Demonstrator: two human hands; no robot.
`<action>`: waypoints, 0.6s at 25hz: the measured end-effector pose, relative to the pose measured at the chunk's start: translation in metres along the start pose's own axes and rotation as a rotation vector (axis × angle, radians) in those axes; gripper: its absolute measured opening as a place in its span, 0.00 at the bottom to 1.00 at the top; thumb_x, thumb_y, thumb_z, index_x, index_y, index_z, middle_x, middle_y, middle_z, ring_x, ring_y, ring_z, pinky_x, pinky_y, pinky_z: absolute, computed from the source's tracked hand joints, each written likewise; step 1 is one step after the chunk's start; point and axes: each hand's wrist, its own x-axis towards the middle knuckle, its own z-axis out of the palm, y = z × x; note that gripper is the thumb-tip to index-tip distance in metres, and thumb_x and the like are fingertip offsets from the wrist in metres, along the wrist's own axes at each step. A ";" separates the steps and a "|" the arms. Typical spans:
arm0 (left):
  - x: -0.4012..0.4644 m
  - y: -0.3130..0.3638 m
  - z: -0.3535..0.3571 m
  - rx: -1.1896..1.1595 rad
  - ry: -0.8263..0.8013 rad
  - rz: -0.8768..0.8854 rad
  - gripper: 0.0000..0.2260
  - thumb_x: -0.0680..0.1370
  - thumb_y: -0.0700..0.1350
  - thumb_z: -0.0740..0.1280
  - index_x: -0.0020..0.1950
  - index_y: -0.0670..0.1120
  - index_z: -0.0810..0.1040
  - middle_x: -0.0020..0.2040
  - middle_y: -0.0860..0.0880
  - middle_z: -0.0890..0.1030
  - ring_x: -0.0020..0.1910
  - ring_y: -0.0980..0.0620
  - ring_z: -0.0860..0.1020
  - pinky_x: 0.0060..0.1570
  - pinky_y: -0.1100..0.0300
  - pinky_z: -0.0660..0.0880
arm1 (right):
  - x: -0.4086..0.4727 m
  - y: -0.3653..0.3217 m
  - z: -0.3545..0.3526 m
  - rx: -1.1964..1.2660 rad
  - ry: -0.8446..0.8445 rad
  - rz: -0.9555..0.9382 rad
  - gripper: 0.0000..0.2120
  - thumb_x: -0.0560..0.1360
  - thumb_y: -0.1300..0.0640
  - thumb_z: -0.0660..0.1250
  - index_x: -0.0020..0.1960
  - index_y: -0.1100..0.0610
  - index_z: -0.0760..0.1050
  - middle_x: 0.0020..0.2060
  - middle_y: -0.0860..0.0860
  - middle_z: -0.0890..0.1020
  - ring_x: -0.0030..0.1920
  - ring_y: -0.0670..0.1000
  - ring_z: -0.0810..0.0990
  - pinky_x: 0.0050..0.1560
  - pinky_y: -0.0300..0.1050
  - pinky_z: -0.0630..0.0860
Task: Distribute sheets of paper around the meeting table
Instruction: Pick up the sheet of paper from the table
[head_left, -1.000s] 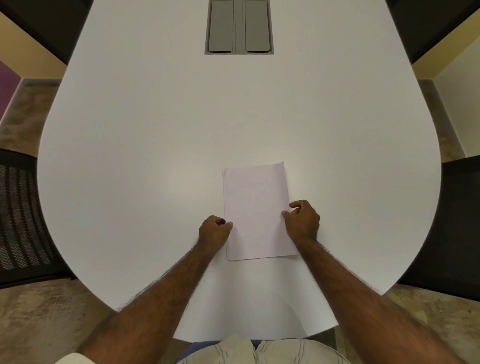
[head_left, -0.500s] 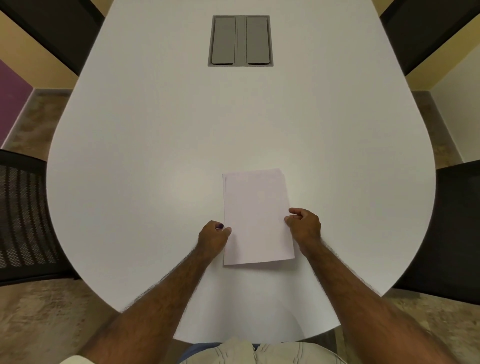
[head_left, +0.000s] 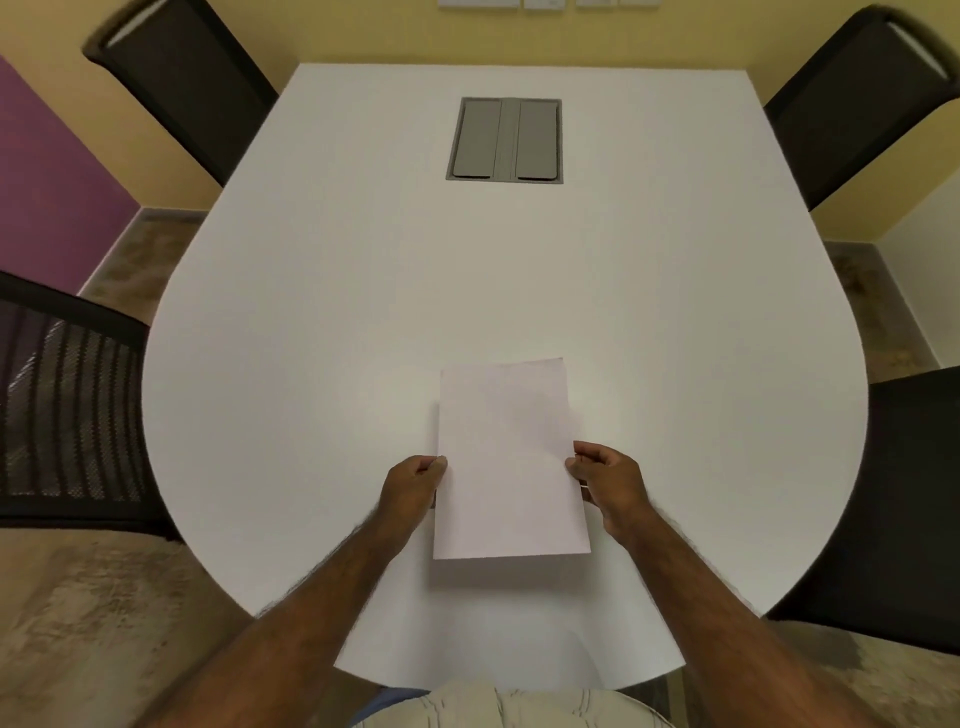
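While the person stood at the rounded near end of the white worktop (head_left: 311, 364), a striped light garment showed at the bottom edge of the view and both bare forearms reached forward over the surface. The left hand (head_left: 413, 486) pinched the left long edge of the sheets of paper (head_left: 506, 457), its grip clenched on that edge with the thumb on top. The right hand (head_left: 608, 483) did the same on the right long edge, fingers curled under and thumb pressed above. The paper was held in portrait, near the person and roughly on the worktop's centre line, with a soft shadow under its near edge that suggested it was raised off the surface. How many sheets were in the stack could not be told.

Farther along the centre line, well apart from the paper, a grey cable box (head_left: 504, 139) with two closed flaps sat flush in the worktop. A mesh-backed chair (head_left: 67, 410) stood at the near left and a dark chair (head_left: 904, 499) at the near right. Two more dark chairs (head_left: 192, 78) flanked the far end, against a yellow wall (head_left: 415, 36), with a purple wall (head_left: 47, 182) to the left.
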 end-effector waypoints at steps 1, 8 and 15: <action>-0.008 -0.002 -0.003 -0.032 0.020 0.006 0.12 0.84 0.48 0.67 0.51 0.41 0.84 0.42 0.46 0.82 0.40 0.48 0.78 0.45 0.51 0.80 | -0.005 -0.001 0.000 -0.013 -0.029 -0.014 0.17 0.78 0.66 0.73 0.66 0.59 0.82 0.58 0.59 0.88 0.63 0.65 0.85 0.68 0.67 0.80; -0.073 -0.035 -0.030 -0.250 0.195 -0.016 0.10 0.81 0.49 0.71 0.49 0.43 0.86 0.41 0.45 0.83 0.40 0.47 0.76 0.43 0.52 0.74 | -0.043 -0.003 0.017 -0.092 -0.206 -0.103 0.15 0.78 0.66 0.74 0.64 0.59 0.83 0.56 0.58 0.88 0.56 0.60 0.87 0.61 0.59 0.84; -0.142 -0.087 -0.072 -0.439 0.397 -0.083 0.05 0.81 0.47 0.72 0.52 0.48 0.87 0.50 0.44 0.89 0.48 0.45 0.84 0.54 0.45 0.82 | -0.082 0.015 0.068 -0.241 -0.386 -0.168 0.14 0.78 0.65 0.74 0.63 0.57 0.85 0.53 0.55 0.90 0.54 0.58 0.88 0.56 0.59 0.85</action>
